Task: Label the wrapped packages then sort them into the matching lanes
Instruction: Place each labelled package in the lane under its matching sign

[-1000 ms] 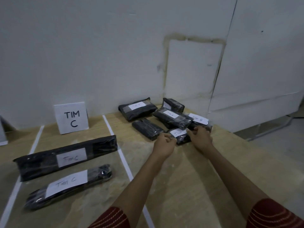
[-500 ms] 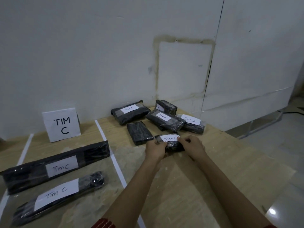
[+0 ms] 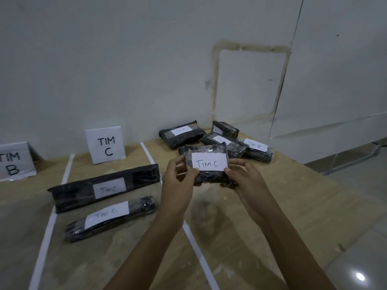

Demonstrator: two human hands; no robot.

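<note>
Fingers (image 3: 191,173) of both hands pinch a small black wrapped package (image 3: 209,178) at its lower corners. The left hand (image 3: 178,183) sets its thumb on the lower left corner of the white label (image 3: 209,163). The right hand (image 3: 245,183) sets its thumb on the lower right corner. The rest of each hand curls behind the wrap. The label reads "TIM C" and faces the camera. The package is held up off the desk (image 3: 282,206), tilted toward the viewer, in front of the pile at the far right.

That pile (image 3: 226,143) holds several dark wrapped bundles with small labels, lying against one another near the wall. One at its right edge reads "Tim B" (image 3: 255,145); the other labels are too small to read surely.

To the left, between two white tape lines (image 3: 65,174), stands a folded card sign (image 3: 105,144) marked "TIM C". In front of it lie two more bundles, each labelled "Tim C". The long package (image 3: 69,195) lies nearer the sign. The thin package (image 3: 142,204) lies nearer the viewer, close beside it but apart. Further left, past the tape, a second sign (image 3: 14,162) reads "TIM B" and is partly cut off by the frame edge.
</note>
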